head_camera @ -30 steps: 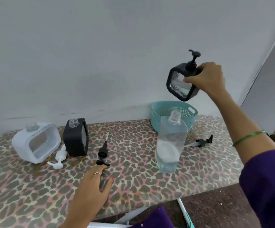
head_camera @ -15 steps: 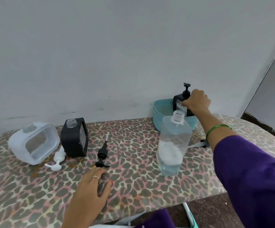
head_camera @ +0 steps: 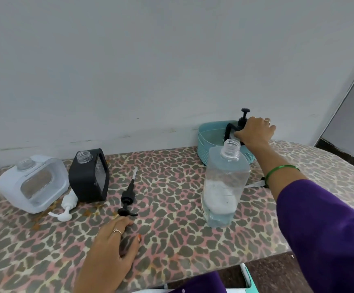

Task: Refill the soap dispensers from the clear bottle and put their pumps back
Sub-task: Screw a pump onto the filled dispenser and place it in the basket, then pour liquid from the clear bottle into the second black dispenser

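1. Setting a finished black dispenser into the teal basket is the step I judge to be in hand; its pump is fitted and stands upright above the basket rim, at the back of the table by the wall.
2. Right hand: fingers curled over the top of that dispenser, grasping it. I cannot tell whether its base has reached the basket floor, since the rim and the hand hide it.
3. Left hand: released, lying flat on the leopard-print table, fingertips just short of the loose black pump, not touching it.
4. Clear bottle: uncapped, upright, partly filled, standing directly in front of the basket and just beside my right forearm.
5. Second black dispenser and the white dispenser sit open-necked at the left, touching or nearly so; the white pump lies in front of them. Both appear to await pumps.
6. Risk: drawing the right arm back low could clip the clear bottle's shoulder. With no cap on, a tip would spill soap across the cloth.
7. Risk: letting go before the dispenser is seated flat could leave it leaning on the basket wall, and it may topple.
8. Risk: the loose black pump's thin tube could roll away under a careless left-hand grab.
9. A further pump part shows only partly behind my right forearm; I cannot identify it.
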Action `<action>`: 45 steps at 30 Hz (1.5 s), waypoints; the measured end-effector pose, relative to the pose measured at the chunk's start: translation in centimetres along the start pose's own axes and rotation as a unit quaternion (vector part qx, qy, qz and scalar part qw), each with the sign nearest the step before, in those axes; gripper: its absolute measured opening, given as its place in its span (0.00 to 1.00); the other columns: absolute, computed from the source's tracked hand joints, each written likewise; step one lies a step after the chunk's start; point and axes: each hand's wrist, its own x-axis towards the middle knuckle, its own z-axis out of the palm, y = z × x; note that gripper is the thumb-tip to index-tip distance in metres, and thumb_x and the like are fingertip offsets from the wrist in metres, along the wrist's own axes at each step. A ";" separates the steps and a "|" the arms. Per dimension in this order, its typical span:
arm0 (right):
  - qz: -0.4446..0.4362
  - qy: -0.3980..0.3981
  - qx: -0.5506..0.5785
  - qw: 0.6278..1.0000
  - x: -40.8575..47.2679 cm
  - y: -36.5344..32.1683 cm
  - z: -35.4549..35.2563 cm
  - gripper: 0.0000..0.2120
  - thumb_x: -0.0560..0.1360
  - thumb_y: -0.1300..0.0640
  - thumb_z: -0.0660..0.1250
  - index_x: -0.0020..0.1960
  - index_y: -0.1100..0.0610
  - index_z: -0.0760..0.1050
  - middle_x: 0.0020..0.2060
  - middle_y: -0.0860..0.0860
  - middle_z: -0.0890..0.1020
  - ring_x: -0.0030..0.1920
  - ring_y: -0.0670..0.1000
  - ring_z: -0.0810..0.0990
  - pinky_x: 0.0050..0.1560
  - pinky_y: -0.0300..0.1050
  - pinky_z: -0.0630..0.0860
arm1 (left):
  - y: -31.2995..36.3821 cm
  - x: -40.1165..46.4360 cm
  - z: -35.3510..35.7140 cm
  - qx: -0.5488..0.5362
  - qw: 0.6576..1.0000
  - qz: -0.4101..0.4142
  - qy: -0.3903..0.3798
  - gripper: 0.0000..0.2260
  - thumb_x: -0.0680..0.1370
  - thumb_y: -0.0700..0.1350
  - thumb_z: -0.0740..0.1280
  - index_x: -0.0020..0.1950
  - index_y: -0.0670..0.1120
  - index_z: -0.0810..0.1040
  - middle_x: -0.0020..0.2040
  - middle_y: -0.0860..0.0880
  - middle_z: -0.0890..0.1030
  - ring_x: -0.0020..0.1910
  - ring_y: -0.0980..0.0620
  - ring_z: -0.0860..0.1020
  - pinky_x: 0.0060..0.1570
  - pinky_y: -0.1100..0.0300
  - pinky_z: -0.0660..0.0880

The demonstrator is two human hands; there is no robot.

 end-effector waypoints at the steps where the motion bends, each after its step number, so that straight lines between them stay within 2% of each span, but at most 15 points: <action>1: 0.010 -0.001 -0.009 1.000 0.2 0.4 0.1 0.21 0.69 0.49 0.72 0.56 0.61 0.76 0.58 0.60 0.77 0.65 0.61 0.69 0.61 0.54 0.65 | 0.0 0.2 -0.2 -0.002 1.000 -0.007 -0.004 0.22 0.62 0.41 0.81 0.54 0.42 0.81 0.53 0.45 0.82 0.53 0.44 0.81 0.56 0.54 0.70; 4: 0.021 -0.017 -0.007 1.000 0.1 0.2 0.2 0.28 0.68 0.46 0.72 0.61 0.62 0.74 0.64 0.60 0.73 0.69 0.61 0.64 0.65 0.57 0.62 | 0.2 0.1 -0.8 -0.009 1.000 -0.014 0.004 0.21 0.64 0.41 0.80 0.55 0.42 0.81 0.54 0.45 0.82 0.54 0.44 0.80 0.57 0.53 0.71; 6: -0.026 -0.042 0.014 0.999 -1.5 -3.4 1.1 0.32 0.69 0.44 0.71 0.65 0.63 0.71 0.65 0.61 0.72 0.70 0.61 0.64 0.66 0.58 0.62 | -1.0 -2.4 -2.6 0.003 0.998 -0.060 0.027 0.20 0.65 0.41 0.79 0.55 0.42 0.81 0.54 0.46 0.82 0.54 0.45 0.80 0.58 0.53 0.71; 12: 0.016 -0.012 0.021 1.000 -1.5 0.4 1.2 0.36 0.74 0.40 0.66 0.68 0.66 0.66 0.66 0.63 0.69 0.69 0.64 0.64 0.65 0.61 0.62 | 0.9 -1.2 -1.7 -0.049 0.998 -0.024 0.027 0.18 0.71 0.45 0.75 0.59 0.45 0.78 0.55 0.56 0.75 0.55 0.59 0.71 0.60 0.64 0.67; 16: -0.012 0.043 0.134 0.990 -3.4 1.6 -0.1 0.31 0.77 0.42 0.61 0.66 0.67 0.68 0.64 0.65 0.68 0.66 0.66 0.64 0.63 0.64 0.63 | 1.0 -1.0 -1.2 -0.040 0.999 -0.010 0.021 0.18 0.72 0.45 0.74 0.60 0.43 0.78 0.58 0.49 0.78 0.58 0.53 0.75 0.60 0.61 0.69; 19: -0.051 0.061 0.304 0.949 -6.4 2.9 -1.5 0.26 0.78 0.42 0.60 0.62 0.63 0.73 0.61 0.62 0.72 0.62 0.63 0.70 0.62 0.58 0.67 | 0.8 -1.1 -1.1 -0.036 0.999 -0.003 0.029 0.17 0.72 0.44 0.75 0.58 0.43 0.79 0.58 0.48 0.79 0.58 0.51 0.76 0.60 0.59 0.71; 21: -0.052 0.053 0.406 0.911 -9.2 3.9 -2.7 0.26 0.78 0.39 0.56 0.61 0.60 0.74 0.56 0.56 0.77 0.56 0.57 0.76 0.57 0.52 0.73 | 0.8 -1.1 -1.1 -0.043 0.998 -0.013 0.032 0.15 0.72 0.44 0.74 0.58 0.44 0.79 0.58 0.48 0.79 0.58 0.51 0.76 0.60 0.61 0.69; 23: -0.039 0.018 0.481 0.876 -12.6 4.6 -3.5 0.30 0.78 0.35 0.52 0.61 0.59 0.73 0.52 0.52 0.79 0.53 0.54 0.78 0.54 0.52 0.75 | 0.9 -1.1 -1.0 -0.044 0.998 -0.015 0.032 0.15 0.72 0.44 0.74 0.58 0.44 0.79 0.58 0.48 0.79 0.59 0.51 0.75 0.61 0.62 0.66; 25: -0.050 -0.039 0.549 0.834 -16.0 5.0 -3.6 0.34 0.74 0.28 0.52 0.62 0.55 0.72 0.54 0.51 0.79 0.55 0.52 0.79 0.56 0.52 0.77 | 1.1 -1.0 -1.1 -0.057 0.998 -0.016 0.026 0.15 0.74 0.45 0.72 0.60 0.44 0.79 0.60 0.49 0.78 0.60 0.53 0.73 0.62 0.64 0.64; 27: -0.086 -0.092 0.565 0.816 -19.4 4.7 -3.3 0.42 0.65 0.22 0.57 0.67 0.51 0.68 0.58 0.45 0.77 0.56 0.45 0.78 0.53 0.41 0.77 | 1.2 -0.9 -1.2 -0.072 0.997 -0.011 0.028 0.16 0.75 0.46 0.70 0.62 0.45 0.77 0.62 0.51 0.76 0.60 0.58 0.69 0.63 0.67 0.61; 29: -0.109 -0.125 0.549 0.819 -21.6 3.9 -2.1 0.42 0.61 0.26 0.67 0.67 0.48 0.64 0.56 0.39 0.74 0.55 0.38 0.76 0.45 0.29 0.75 | 1.2 -1.0 -1.3 -0.078 0.996 -0.008 0.031 0.16 0.76 0.47 0.69 0.63 0.45 0.76 0.63 0.51 0.75 0.61 0.59 0.68 0.63 0.67 0.60; 32: -0.114 -0.104 0.526 0.836 -22.7 2.3 -0.1 0.41 0.61 0.39 0.78 0.68 0.48 0.65 0.57 0.42 0.77 0.57 0.43 0.77 0.53 0.34 0.74 | 1.2 -0.9 -1.3 -0.075 0.997 -0.013 0.026 0.16 0.76 0.47 0.69 0.62 0.45 0.76 0.62 0.49 0.75 0.62 0.55 0.70 0.63 0.66 0.62; 36: -0.090 -0.060 0.528 0.842 -22.6 0.8 0.2 0.36 0.67 0.54 0.78 0.70 0.48 0.65 0.59 0.47 0.76 0.59 0.47 0.74 0.52 0.34 0.67 | 1.3 -1.0 -1.3 -0.078 0.996 -0.015 0.028 0.15 0.77 0.48 0.68 0.62 0.44 0.76 0.61 0.49 0.75 0.61 0.54 0.71 0.63 0.65 0.64; 40: -0.121 -0.066 0.544 0.828 -23.2 -0.6 0.1 0.33 0.67 0.57 0.77 0.67 0.47 0.67 0.58 0.47 0.77 0.55 0.43 0.75 0.49 0.24 0.66 | 1.5 -1.1 -1.5 -0.086 0.995 -0.003 0.040 0.15 0.78 0.49 0.66 0.63 0.46 0.75 0.61 0.52 0.74 0.60 0.58 0.69 0.62 0.68 0.62; 45: -0.141 -0.090 0.582 0.796 -24.7 -2.8 0.9 0.29 0.66 0.59 0.78 0.63 0.47 0.69 0.54 0.42 0.77 0.53 0.33 0.76 0.49 0.26 0.70 | 1.5 -1.2 -1.8 -0.116 0.992 -0.006 0.051 0.13 0.78 0.48 0.65 0.62 0.49 0.74 0.59 0.55 0.74 0.57 0.61 0.71 0.61 0.67 0.68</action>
